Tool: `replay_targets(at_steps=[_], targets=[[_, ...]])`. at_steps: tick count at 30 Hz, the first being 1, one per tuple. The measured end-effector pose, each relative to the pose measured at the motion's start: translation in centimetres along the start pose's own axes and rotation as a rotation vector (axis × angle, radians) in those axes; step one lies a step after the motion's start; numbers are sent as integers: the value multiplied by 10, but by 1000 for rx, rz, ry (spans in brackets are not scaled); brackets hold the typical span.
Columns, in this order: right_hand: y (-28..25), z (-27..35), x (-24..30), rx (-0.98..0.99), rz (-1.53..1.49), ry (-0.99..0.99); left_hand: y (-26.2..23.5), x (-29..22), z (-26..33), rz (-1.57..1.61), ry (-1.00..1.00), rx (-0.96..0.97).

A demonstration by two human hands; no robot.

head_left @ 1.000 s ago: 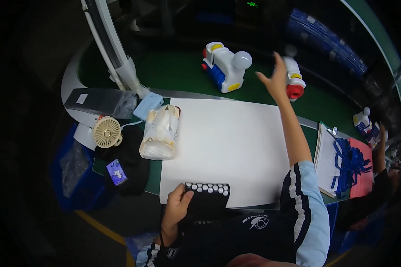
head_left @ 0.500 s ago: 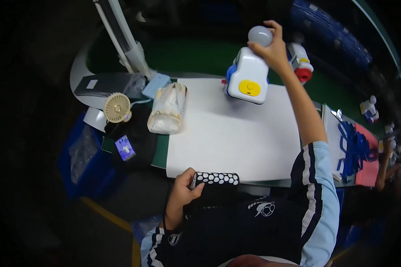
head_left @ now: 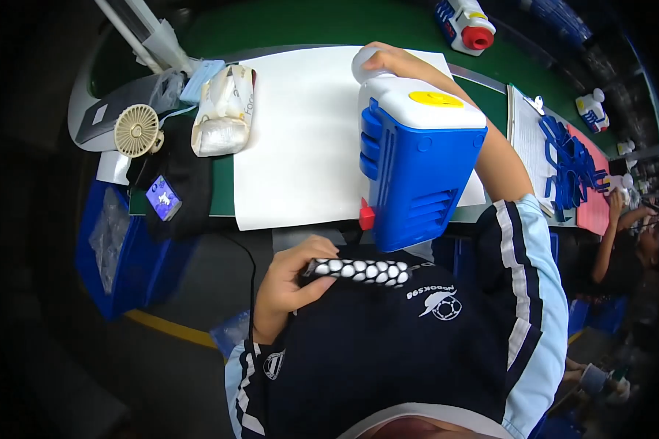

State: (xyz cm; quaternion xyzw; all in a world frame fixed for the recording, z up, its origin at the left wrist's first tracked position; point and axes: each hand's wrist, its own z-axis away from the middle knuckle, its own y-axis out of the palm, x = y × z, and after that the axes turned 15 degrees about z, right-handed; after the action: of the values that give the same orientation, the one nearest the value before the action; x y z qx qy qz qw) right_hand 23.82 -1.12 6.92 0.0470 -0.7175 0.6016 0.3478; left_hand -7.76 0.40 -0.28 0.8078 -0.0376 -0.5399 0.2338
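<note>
My right hand is wrapped tight around the round white end of a big toy. The toy is blue and white, with a yellow spot on top and a small red bit at its low corner. I hold it up in the air, over the near edge of the white sheet on the bench, close to my chest. It looks very big because it is near my head.

My left hand is down by my tummy. Its fingers are closed on the end of a flat black thing with white dots. That dotted thing lies across my dark shirt, just below the bench edge.

On the left side of the bench I see a clear bag with soft white stuff in it. It rests half on the white sheet. Beside it is a little cream fan, and below the fan sits a small gadget with a lit screen on a black cloth.

Far back on the green top lies another toy with a red end. To my right is a pile of blue plastic frames on paper. Another person's hand is just past them.

A blue bin stands on the floor under the left side.
</note>
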Motion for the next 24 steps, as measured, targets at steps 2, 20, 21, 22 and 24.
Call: replay_targets(at_steps=[2, 20, 21, 22, 24], targets=[[3, 12, 17, 36, -140, 91, 7, 1, -10, -186, 87, 62], [75, -65, -93, 104, -567, -124, 32, 40, -75, -880, 346, -44], [76, -64, -95, 88, -598, -66, 31, 42, -77, -885, 347, -60], [77, -64, -97, 71, -629, -8, 31, 43, -80, -859, 360, -94], [76, -61, -101, 33, -690, 104, 30, 45, -82, -853, 363, -90]])
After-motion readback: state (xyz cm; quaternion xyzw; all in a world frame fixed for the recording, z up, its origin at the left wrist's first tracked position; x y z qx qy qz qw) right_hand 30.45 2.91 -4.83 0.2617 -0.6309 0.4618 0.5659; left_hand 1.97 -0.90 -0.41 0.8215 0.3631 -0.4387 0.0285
